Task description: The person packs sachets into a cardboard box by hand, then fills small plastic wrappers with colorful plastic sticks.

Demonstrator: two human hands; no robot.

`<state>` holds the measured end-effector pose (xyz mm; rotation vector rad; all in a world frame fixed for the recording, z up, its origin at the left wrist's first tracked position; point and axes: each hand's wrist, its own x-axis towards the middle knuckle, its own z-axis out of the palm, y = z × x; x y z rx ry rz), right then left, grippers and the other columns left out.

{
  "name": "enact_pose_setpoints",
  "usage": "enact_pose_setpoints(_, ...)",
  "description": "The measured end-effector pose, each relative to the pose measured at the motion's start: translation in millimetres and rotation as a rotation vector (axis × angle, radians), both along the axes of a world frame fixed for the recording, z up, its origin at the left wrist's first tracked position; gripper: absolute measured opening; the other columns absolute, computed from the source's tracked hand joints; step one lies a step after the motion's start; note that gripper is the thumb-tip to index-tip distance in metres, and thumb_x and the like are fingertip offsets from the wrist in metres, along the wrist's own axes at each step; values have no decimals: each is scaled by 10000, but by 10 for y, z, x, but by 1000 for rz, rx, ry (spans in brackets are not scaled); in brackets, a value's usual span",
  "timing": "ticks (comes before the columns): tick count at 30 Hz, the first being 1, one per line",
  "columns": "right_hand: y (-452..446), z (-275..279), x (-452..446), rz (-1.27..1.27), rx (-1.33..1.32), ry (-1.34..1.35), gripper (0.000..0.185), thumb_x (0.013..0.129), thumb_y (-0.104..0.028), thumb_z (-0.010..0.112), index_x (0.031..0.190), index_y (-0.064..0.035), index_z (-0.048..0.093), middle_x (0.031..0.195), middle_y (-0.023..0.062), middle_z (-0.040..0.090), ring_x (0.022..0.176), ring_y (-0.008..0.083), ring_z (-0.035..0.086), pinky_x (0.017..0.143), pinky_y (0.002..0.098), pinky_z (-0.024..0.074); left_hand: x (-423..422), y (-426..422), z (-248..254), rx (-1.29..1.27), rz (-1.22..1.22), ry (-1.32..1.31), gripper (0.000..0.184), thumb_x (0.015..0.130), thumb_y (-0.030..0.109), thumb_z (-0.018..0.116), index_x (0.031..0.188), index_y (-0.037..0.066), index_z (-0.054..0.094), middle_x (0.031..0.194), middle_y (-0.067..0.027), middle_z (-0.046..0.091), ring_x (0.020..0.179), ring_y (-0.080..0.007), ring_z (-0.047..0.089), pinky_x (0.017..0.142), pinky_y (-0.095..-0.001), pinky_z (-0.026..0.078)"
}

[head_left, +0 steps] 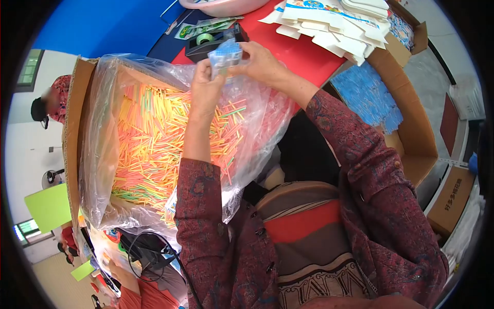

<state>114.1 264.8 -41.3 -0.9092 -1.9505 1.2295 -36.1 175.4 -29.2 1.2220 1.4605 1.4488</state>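
two hands (206,88) pinch one blue-and-white packet (225,55) — one tape dispenser (196,51) just beyond, one stick-filled carton (78,110) near.

The top edge cuts off the pink basin (231,9); the held blue packet (225,54) appears too blurred to identify in detail.

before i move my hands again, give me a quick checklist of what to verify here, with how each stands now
1. Packet held: ok, between the left hand and right hand.
2. Packet sealed: cannot tell, fingers cover part of it and detail is too small.
3. Tape dispenser near: ok, just beyond the packet.
4. Left sleeve clear of the plastic liner: cannot tell, contact is hidden.
5. White printed cardboard pieces squared up: not ok, edges stick out unevenly.
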Motion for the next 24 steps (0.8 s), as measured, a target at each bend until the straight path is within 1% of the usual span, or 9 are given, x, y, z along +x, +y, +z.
enact_pose_setpoints(3,-68,-45,46,-104,511,224,542,734,-242,793,1187,-26,589,953,81,661,904,164,625,816,288,498,117,-171,211,61,-4,-53,416,881,45,617,1267,24,462,1175,-78,583,1061,-135,556,906,-283,434)
enact_pose_setpoints(5,-137,41,226,123,104,215,537,729,-259,786,1179,-35,596,917,79,653,889,174,626,810,306,501,160,-311,299,-27,-72,-103,424,896,58,597,1292,24,450,1187,-77,577,1106,-150,539,944,-303,418)
enact_pose_setpoints(9,-395,-279,221,25,272,95,438,731,-232,713,1106,-33,608,906,181,660,887,347,653,804,423,504,290,-385,-26,-156,-184,272,447,919,100,588,1325,8,425,1216,-95,555,1151,-174,516,985,-330,401)
enact_pose_setpoints(11,-514,-286,250,26,208,151,383,736,-230,687,1053,-28,611,899,212,657,892,389,641,787,437,500,284,-405,-141,-145,-196,415,422,943,127,575,1318,4,429,1224,-104,550,1135,-173,523,984,-328,404)
enact_pose_setpoints(14,-616,-104,334,-54,199,134,378,735,-230,684,1038,-18,604,883,223,651,889,391,640,779,439,499,322,-466,21,-163,-143,284,413,949,112,570,1321,8,426,1223,-112,549,1121,-179,532,983,-322,406)
enact_pose_setpoints(16,-650,104,427,-98,184,415,365,728,-253,712,982,-8,618,881,232,652,874,385,640,763,415,503,433,-510,271,-11,-93,236,418,948,67,557,1333,-3,409,1224,-121,548,1107,-193,544,976,-314,410)
enact_pose_setpoints(17,-636,203,531,-105,184,413,365,728,-253,712,982,-8,618,881,232,652,874,385,640,763,415,503,522,-538,365,-12,-100,234,418,948,67,557,1333,-3,409,1224,-121,548,1107,-193,544,976,-314,410)
enact_pose_setpoints(21,-770,439,1161,28,112,206,403,721,-278,751,996,-2,647,902,223,663,847,295,667,758,355,507,925,-700,616,47,-34,245,485,931,15,558,1377,-20,370,1232,-137,551,1122,-201,545,983,-326,413)
enact_pose_setpoints(24,-870,323,1791,51,-79,297,392,785,-249,751,1075,0,659,951,111,696,839,144,635,783,290,508,1123,-804,680,-47,-265,401,544,929,-13,535,1426,-25,314,1247,-156,549,1146,-210,544,1006,-343,408)
